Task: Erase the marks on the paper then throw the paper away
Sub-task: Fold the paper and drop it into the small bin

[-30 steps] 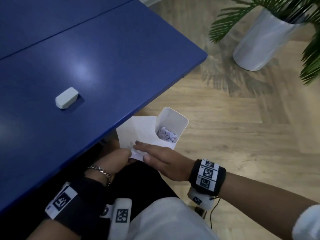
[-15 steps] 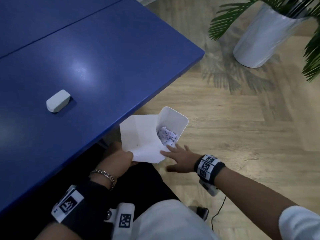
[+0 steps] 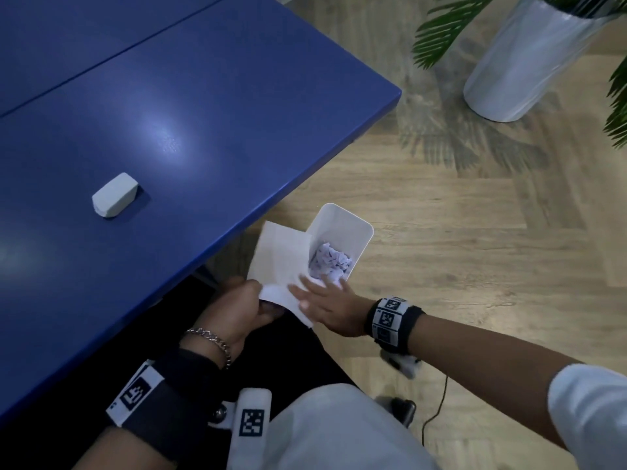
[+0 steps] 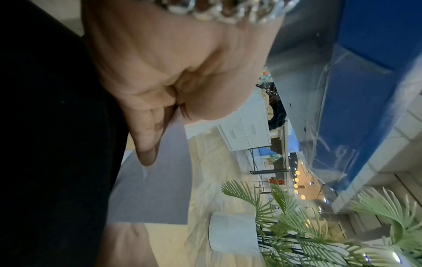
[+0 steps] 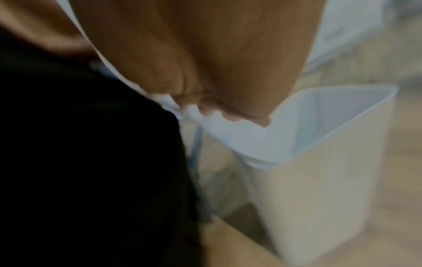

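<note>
A white sheet of paper [image 3: 281, 259] hangs below the blue table's edge, its far corner over the mouth of a small white bin [image 3: 353, 225] on the floor. My left hand [image 3: 249, 300] pinches the sheet's near left corner; the left wrist view shows the paper [image 4: 155, 180] coming out from between thumb and fingers [image 4: 146, 140]. My right hand [image 3: 322, 298] lies on the sheet's near right part, fingers spread and touching it just before the bin's rim. In the blurred right wrist view its fingertips [image 5: 228, 117] press the paper [image 5: 239, 137] beside the bin [image 5: 319, 180]. A white eraser [image 3: 115, 195] lies on the table.
The blue table [image 3: 237, 113] fills the upper left. Crumpled paper scraps [image 3: 330, 262] lie in the bin. A white planter [image 3: 529, 62] with green fronds stands on the wooden floor at the far right. A black cable [image 3: 437, 412] trails on the floor by my legs.
My right hand left the sheet, swung toward the bin, and has come back onto the paper. The left hand kept its hold and raised the sheet closer to the bin.
</note>
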